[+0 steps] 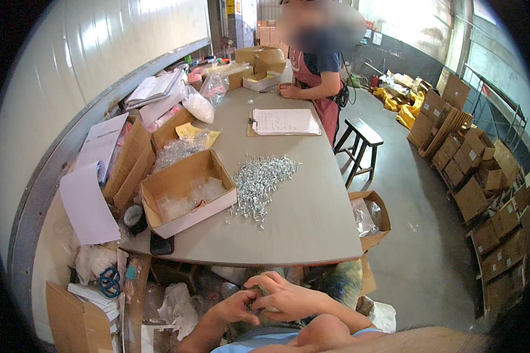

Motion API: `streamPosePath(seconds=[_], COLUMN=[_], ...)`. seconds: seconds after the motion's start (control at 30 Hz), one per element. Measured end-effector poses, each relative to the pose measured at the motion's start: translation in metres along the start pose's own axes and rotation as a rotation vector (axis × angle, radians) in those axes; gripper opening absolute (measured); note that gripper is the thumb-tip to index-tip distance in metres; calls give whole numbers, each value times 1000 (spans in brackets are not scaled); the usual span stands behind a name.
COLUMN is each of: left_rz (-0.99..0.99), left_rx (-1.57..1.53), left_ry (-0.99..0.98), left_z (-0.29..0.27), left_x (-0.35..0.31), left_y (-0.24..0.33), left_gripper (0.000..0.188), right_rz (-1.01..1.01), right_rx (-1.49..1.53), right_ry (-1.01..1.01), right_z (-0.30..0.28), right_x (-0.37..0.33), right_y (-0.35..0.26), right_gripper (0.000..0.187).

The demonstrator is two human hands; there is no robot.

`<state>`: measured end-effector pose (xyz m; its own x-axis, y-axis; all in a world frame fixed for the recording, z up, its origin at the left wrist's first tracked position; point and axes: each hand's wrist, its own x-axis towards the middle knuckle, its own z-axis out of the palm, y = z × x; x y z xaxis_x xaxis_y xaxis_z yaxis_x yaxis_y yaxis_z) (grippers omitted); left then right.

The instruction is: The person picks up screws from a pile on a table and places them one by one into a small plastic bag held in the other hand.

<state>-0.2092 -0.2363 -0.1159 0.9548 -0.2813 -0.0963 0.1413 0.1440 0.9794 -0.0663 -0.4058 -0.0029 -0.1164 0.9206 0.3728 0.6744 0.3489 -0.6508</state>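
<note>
In front of my body, just below the table's near edge, my two hands meet. My left hand [237, 307] is cupped with its fingers curled inward. Over it bends my right hand [282, 299], its fingertips drawn in toward the left palm. Whatever lies between the fingers is small and hidden from this view. Beyond them on the grey tabletop [294, 235] lies a loose pile of small silver screws [262, 183], apart from both hands. Left of the pile stands an open cardboard box [188, 220] with clear plastic bags [188, 200] inside.
A clipboard with paper [285, 122] lies farther back, near a standing person in a checked apron [327, 112]. Papers, boxes and bags crowd the left side. A black phone [162, 243] rests by the box. A stool [362, 147] and carton [371, 220] stand to the right.
</note>
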Motion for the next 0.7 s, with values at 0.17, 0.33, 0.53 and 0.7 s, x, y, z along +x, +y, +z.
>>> streamPosePath(seconds=[0.17,0.33,0.53,0.7], left_rz=[174,315,311,360], left_rx=[-158,-69,297,435], left_ry=[121,429,620,652], left_z=[23,33,39,39], left_x=[20,22,22,23], left_y=[32,48,58,63], left_gripper=[53,37,14,13], right_rz=[78,214,275,404], right_rx=[30,-4,-34,148], right_ry=[131,314,375,359], right_z=[6,-3,0,1], right_x=[-13,-19,-23,-21], right_y=[0,0,6,3], right_gripper=[16,12,15,14])
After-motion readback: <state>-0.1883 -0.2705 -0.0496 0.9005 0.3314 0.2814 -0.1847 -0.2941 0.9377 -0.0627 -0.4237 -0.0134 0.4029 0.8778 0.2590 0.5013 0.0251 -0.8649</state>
